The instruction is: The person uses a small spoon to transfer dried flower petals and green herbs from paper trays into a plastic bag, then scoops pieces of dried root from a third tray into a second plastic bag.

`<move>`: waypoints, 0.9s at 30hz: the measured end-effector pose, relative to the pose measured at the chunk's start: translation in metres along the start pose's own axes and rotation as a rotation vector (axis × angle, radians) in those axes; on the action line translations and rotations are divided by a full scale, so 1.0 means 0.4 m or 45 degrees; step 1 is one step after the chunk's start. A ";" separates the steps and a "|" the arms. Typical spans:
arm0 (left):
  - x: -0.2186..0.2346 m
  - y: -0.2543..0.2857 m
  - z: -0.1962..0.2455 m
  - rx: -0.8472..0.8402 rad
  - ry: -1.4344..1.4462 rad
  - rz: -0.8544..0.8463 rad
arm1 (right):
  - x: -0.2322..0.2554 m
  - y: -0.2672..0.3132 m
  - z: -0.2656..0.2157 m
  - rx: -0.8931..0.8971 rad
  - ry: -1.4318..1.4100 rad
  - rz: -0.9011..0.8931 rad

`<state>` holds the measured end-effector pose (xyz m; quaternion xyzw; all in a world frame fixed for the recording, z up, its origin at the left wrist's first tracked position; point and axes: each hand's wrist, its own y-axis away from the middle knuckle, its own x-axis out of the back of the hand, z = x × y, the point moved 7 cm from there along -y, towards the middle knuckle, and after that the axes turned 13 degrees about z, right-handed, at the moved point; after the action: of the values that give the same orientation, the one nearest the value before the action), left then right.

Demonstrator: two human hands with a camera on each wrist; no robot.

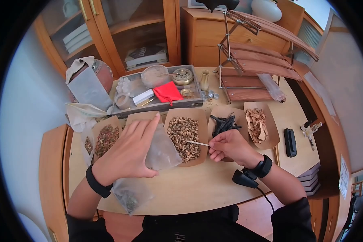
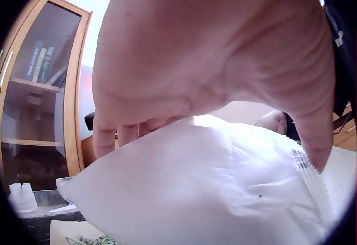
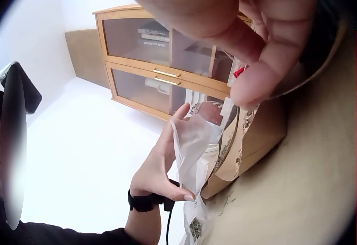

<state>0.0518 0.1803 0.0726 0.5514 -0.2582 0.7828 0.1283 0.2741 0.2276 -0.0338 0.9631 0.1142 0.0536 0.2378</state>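
My left hand (image 1: 127, 151) spans a translucent white bag (image 1: 163, 150), thumb at one edge and fingers along the other. The left wrist view shows the bag's crimped edge close to the thumb. Below that hand lies a small clear bag of green dried herb (image 1: 128, 200). Between thumb and fingertips, my right hand (image 1: 233, 148) pinches a thin pale stick (image 1: 197, 143). The stick's tip is over chopped brown dried pieces (image 1: 183, 133) in the middle paper tray (image 1: 203, 155). In the right wrist view, the stick is mostly hidden by the fingers.
Beside that tray stand paper trays of dark pods (image 1: 225, 124), pale shavings (image 1: 257, 125) and reddish-green herbs (image 1: 108, 137). Behind is a grey wooden tray (image 1: 165, 105) holding a red pouch (image 1: 167, 92). A slatted folding rack (image 1: 262, 64) stands back right; a black case (image 1: 289, 142) lies right.
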 end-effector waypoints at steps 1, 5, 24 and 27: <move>0.000 0.002 -0.004 0.012 -0.018 -0.005 | -0.001 0.001 0.000 0.001 0.004 -0.007; 0.000 0.009 -0.013 0.015 -0.072 0.000 | 0.001 0.003 0.006 -0.071 -0.050 -0.006; -0.014 -0.014 -0.017 0.029 -0.061 -0.013 | -0.056 0.110 -0.153 0.211 0.110 -0.077; -0.017 -0.019 -0.005 0.019 0.024 -0.009 | -0.094 0.136 -0.180 0.566 0.383 -0.009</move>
<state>0.0563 0.1884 0.0678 0.5459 -0.2492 0.7894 0.1295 0.2370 0.2039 0.0533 0.9725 0.1607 0.1688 0.0010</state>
